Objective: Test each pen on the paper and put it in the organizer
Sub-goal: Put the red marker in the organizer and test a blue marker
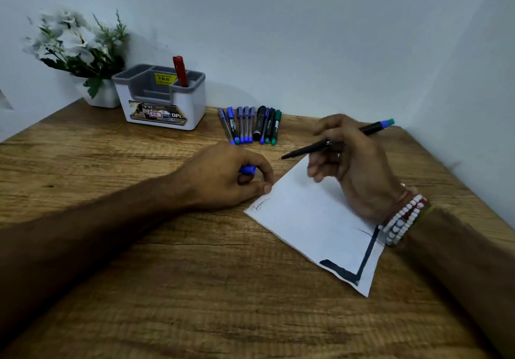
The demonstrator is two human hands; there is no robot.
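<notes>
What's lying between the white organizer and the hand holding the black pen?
A row of pens, side by side on the wooden table; the head view shows it.

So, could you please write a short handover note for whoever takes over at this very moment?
Left grip pinches a blue cap, resting at the paper's left edge.
Right grip holds the uncapped black pen, tip pointing past the paper's far corner.
Done: one red pen stands in the organizer; one small scribble on the paper.
Left: test the black pen, cap it, put it in; then the row of pens lying on the table right of the organizer.
</notes>
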